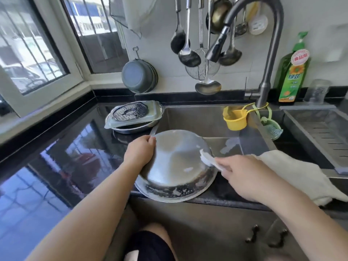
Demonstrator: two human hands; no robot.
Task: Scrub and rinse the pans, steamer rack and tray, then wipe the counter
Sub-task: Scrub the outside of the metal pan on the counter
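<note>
I am in the scrubbing step, working on the underside of a steel pan point(175, 166) that I have turned bottom-up and tilted over the front edge of the sink point(207, 117). My left hand point(140, 150) grips its rim on the left side to steady it, and my right hand point(243, 176) pinches a white scrubber point(206, 157) pressed against the pan's right flank. Dark burnt patches ring the near side by the rim, so I judge the next strokes need to come down there with firm pressure while my left hand turns the pan. The steamer rack point(130, 111) lies in the tray point(153, 114), stacked on another pan point(131, 129) at the sink's back left corner, waiting. A cloth point(293, 172) lies draped over the counter's front edge to my right.
</note>
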